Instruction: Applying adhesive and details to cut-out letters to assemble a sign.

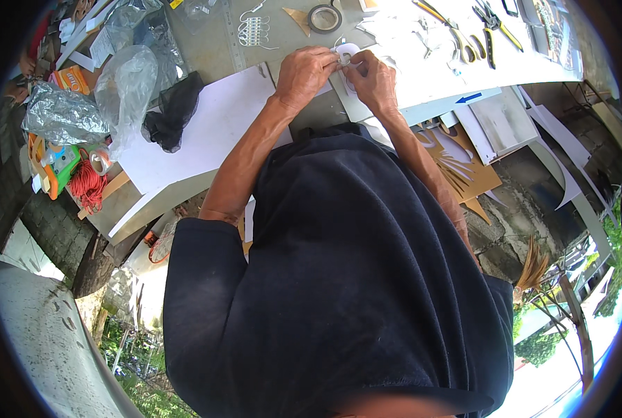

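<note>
Both hands meet at 12 o'clock on the worktable [220,42] — left hand [304,73] and right hand [373,80] pinch 1 small white ring-shaped piece [346,53] between fingertips; tape roll [324,18] lies just beyond.

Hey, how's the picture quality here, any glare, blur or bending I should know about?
Head view: hard daylight washes out the white sheets at upper right, where detail is lost; the left hand and right hand on the small white ring stay fairly sharp; straight table edges bow toward the rim, and a black fisheye border cuts the corners; the dark shirt fills the centre, showing little detail.
</note>
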`<state>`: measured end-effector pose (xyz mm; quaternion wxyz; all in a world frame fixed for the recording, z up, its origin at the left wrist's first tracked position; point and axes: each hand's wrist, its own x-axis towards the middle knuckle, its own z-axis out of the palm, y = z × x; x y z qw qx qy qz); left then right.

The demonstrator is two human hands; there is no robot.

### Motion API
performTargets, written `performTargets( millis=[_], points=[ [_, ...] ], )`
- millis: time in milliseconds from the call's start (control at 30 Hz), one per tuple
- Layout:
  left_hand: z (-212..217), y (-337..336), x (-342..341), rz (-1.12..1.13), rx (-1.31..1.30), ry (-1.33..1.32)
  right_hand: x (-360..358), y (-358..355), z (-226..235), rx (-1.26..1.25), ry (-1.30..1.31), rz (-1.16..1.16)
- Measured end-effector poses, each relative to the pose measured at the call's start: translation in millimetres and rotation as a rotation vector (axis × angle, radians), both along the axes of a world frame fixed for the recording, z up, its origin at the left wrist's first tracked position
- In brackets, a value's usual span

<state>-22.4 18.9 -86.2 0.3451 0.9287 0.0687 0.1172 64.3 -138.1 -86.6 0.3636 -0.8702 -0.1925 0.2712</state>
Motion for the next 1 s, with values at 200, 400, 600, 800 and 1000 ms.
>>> performTargets(
  millis=[200, 400, 600, 800, 1000],
  points=[
    [2.4, -1.8, 1.1, 0.024, 0.009, 0.062, 2.4, -4.7, 6.3, 0.062, 0.049, 0.009],
    [0.6, -1.9, 1.4, 0.028, 0.025, 0.083, -2.3, -13.9, 8.0, 0.157, 0.012, 0.056],
    [0.9, -3.4, 2.5, 0.036, 0.009, 0.088, -5.3, -7.2, 3.4, 0.122, -0.045, 0.028],
    [4.4, -2.4, 1.8, 0.035, -0.007, 0.093, -3.5, -1.0, 7.7, 0.04, -0.032, 0.028],
    [0.7, -6.1, 1.9, 0.068, 0.027, 0.098, -1.8, -2.5, 4.7, 0.064, -0.053, 0.057]
  ],
)
